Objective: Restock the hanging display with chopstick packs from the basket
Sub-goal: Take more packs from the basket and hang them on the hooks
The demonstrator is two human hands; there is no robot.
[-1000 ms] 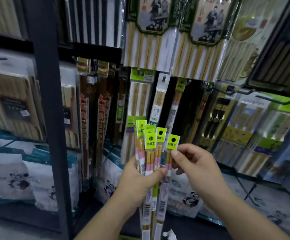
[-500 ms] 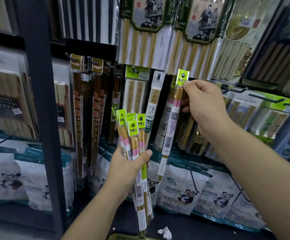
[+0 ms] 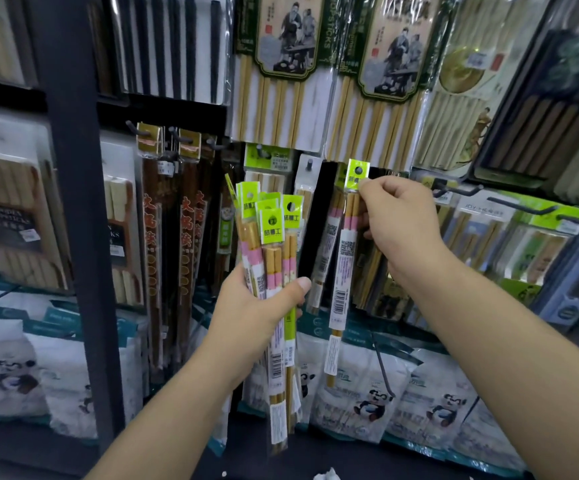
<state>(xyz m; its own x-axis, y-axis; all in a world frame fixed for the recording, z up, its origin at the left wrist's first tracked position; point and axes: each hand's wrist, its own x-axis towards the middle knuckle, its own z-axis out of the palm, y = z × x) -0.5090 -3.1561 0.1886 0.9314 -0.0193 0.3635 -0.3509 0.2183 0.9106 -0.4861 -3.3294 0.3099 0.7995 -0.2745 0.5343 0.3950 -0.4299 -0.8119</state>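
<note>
While the left hand point(image 3: 257, 306) grips a pack bundle point(image 3: 270, 226), the right hand point(image 3: 399, 216) pinches one pack point(image 3: 345, 252), whether hooked unclear.

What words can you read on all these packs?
"HOPSTICKS", start cut off: big green-framed pack.
"JOY HE", rest blurred: white pack header, right.
Chinese characters on held chopstick packs and brown packs: too blurred to read.
Barcode numbers: too small.

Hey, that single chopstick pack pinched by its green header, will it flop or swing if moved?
Probably stiff: the single pack hangs straight below the right hand. Likely light, since a pinch at the green header carries it. Held near its top, it may swing.
</note>
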